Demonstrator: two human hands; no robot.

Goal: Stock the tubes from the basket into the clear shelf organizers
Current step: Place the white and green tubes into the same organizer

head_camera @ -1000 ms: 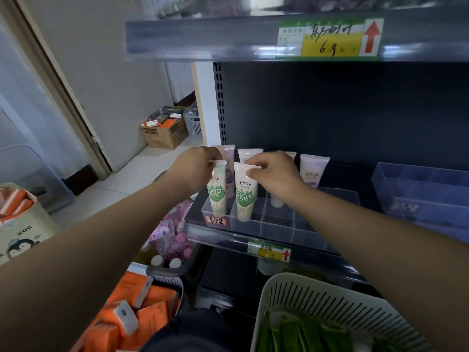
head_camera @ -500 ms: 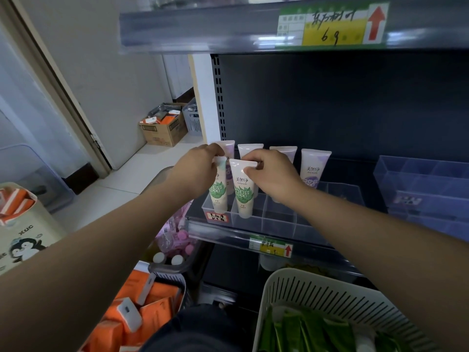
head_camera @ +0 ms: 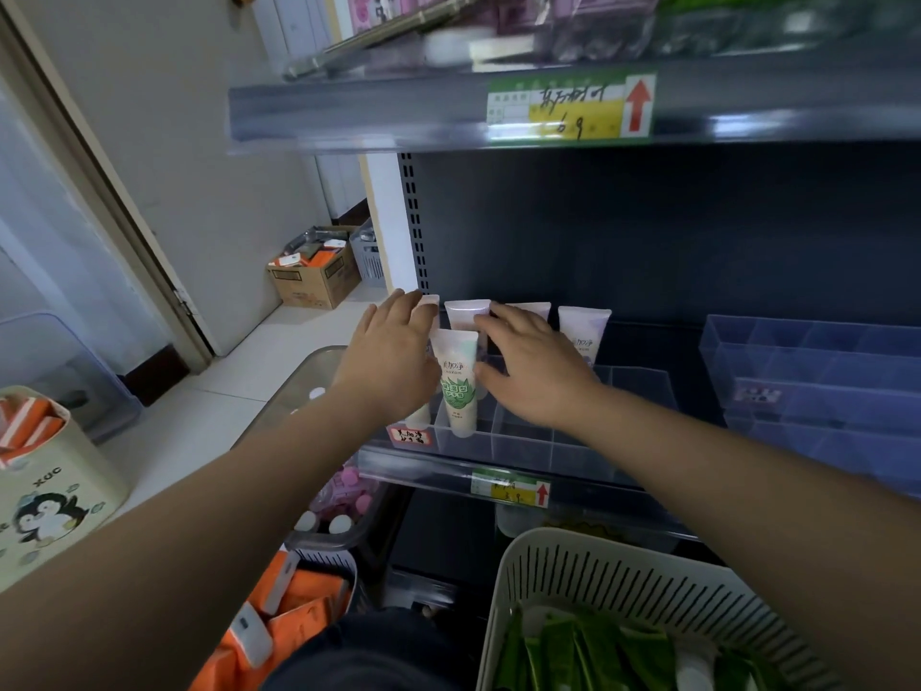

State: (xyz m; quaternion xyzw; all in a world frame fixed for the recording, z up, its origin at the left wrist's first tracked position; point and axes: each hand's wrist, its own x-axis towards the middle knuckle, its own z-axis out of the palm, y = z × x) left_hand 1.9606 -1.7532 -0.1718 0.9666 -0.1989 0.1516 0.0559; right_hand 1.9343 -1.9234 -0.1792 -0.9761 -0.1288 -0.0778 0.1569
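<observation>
A green-and-white tube [head_camera: 457, 386] stands upright in the front row of the clear shelf organizer [head_camera: 523, 443]. My left hand [head_camera: 391, 364] lies just left of it with fingers stretched out, covering a second green tube whose base [head_camera: 418, 417] shows below the palm. My right hand [head_camera: 531, 364] is spread open just right of the tube, fingers reaching toward the purple-and-white tubes [head_camera: 584, 329] standing in the back row. Neither hand grips anything. The white slotted basket [head_camera: 598, 578] at the bottom right holds more green tubes [head_camera: 573, 650].
A blue-tinted organizer [head_camera: 807, 371] sits on the same shelf at the right. The upper shelf edge [head_camera: 398, 117] hangs above my hands. Below left are a bin of orange packs [head_camera: 304, 605], a penguin-printed container [head_camera: 45, 496] and pink-capped bottles [head_camera: 344, 491]. A cardboard box [head_camera: 314, 276] stands on the floor.
Both hands pinched the tops of the two green tubes; now the fingers have let go and spread open beside them. The tubes stay standing in the organizer.
</observation>
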